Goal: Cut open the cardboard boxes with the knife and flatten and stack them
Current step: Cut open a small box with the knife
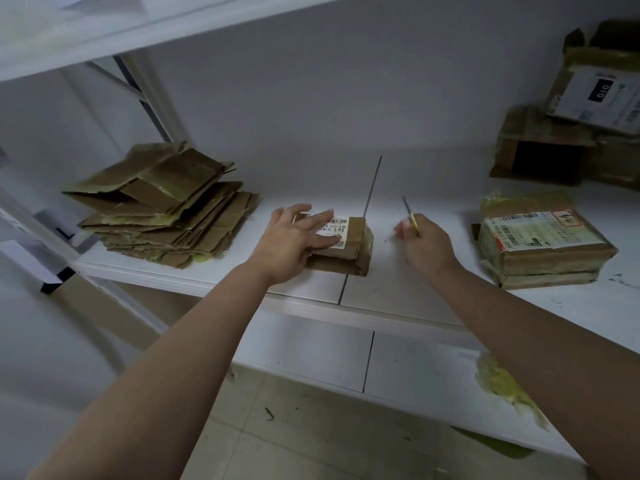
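Shelf [398, 292]: white. Flattened stack [166, 209]: brown cardboard, yellow-green tape remnants. Small box [349, 247]: brown, white barcode label. Knife [412, 218]: yellow handle, grey blade.

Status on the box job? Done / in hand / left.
Done: a stack of flattened boxes sits at shelf left. In hand: left hand rests on a small labelled box; right hand grips the knife. Left: the taped box at right and the opened boxes behind.
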Available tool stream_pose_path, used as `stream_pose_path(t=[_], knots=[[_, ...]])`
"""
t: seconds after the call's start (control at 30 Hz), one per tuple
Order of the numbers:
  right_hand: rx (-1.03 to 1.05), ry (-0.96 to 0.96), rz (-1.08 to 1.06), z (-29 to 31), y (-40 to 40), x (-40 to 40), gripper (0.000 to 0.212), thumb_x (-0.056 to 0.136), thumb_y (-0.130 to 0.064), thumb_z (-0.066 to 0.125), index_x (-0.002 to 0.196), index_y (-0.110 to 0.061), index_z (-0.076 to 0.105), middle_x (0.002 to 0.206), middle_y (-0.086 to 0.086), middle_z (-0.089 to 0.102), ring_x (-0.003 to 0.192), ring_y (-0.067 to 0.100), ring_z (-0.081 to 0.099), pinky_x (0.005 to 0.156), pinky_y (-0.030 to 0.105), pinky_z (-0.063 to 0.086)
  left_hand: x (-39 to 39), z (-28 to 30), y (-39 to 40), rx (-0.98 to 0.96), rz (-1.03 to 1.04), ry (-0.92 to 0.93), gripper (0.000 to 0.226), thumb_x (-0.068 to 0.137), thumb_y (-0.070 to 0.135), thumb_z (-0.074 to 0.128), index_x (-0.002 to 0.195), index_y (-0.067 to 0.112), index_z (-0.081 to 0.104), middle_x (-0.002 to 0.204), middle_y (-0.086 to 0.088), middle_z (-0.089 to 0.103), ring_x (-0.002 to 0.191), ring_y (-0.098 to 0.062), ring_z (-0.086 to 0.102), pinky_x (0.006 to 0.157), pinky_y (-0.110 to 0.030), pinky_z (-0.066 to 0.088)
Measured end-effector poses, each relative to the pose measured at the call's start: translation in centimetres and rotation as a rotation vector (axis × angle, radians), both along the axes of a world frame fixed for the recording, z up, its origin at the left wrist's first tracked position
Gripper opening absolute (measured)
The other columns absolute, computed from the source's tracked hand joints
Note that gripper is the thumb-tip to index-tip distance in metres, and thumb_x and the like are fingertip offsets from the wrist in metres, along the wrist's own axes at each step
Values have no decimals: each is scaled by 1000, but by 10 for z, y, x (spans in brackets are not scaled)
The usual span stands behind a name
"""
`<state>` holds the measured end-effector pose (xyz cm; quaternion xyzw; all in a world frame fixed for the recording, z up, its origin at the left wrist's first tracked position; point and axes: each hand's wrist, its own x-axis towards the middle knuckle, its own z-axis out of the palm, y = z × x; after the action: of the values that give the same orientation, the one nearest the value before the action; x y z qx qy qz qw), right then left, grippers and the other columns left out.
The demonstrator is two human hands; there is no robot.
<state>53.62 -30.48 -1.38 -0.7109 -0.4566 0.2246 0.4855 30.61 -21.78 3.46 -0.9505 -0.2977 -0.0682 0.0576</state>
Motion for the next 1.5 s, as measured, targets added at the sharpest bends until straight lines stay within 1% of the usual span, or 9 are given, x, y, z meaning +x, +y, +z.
stream_pose_path(t=[0.17,0.33,0.47,0.53,0.67,0.83,1.0,1.27,1.5], knots=[[-90,132,197,19,10,-18,36,104,-28,29,134,-18,47,108,3,52,64,16,59,50,25,43,11,1,-8,-269,152,-89,61,72,27,52,133,28,56,141,3,50,123,-27,41,102,-37,36],[-166,204,259,23,20,-31,34,104,-32,27,127,-17,46,117,3,60,62,18,61,46,22,39,30,-4,-13,-355,404,-362,39,90,28,53,127,16,52,126,-8,57,122,-27,42,99,-40,41],[-226,307,405,22,17,-43,26,104,-31,28,115,-14,46,95,2,71,55,18,58,43,20,38,47,-8,-6,-435,811,-590,79,87,58,54,143,7,33,146,-19,31,135,-37,26,110,-46,27],[-251,296,420,19,16,-47,23,104,-30,29,108,-14,46,87,6,71,52,15,53,44,21,37,49,-14,-1,-524,966,-496,95,79,67,59,145,6,28,148,-18,29,135,-37,27,112,-46,28],[-266,187,199,8,24,-30,23,99,-24,44,107,-3,46,73,10,54,52,12,42,44,22,32,43,-13,2,-751,757,-398,85,69,63,54,140,18,42,135,-10,53,119,-32,52,105,-45,41],[-307,192,194,1,22,-14,14,96,-12,38,103,-5,48,76,11,54,55,17,44,45,24,34,34,-13,13,-432,565,-47,60,99,44,36,153,31,14,160,-6,19,139,-34,33,112,-50,28],[-213,149,163,-1,22,-21,18,99,-22,41,94,-11,55,64,5,60,49,15,47,47,25,35,25,-27,19,-474,485,-124,52,102,38,29,152,36,15,162,-5,8,141,-33,30,111,-51,30],[-241,216,134,-5,44,-43,28,91,-7,42,65,-9,53,64,11,60,48,17,47,49,25,34,22,-34,16,-457,480,-158,50,103,39,25,152,40,12,162,-2,8,146,-29,18,114,-56,23],[-265,259,96,-9,58,-52,25,93,-7,40,73,-5,56,61,9,59,46,16,48,46,22,34,23,-35,13,-453,495,-136,50,104,39,23,152,40,9,162,0,5,148,-31,9,115,-58,16]])
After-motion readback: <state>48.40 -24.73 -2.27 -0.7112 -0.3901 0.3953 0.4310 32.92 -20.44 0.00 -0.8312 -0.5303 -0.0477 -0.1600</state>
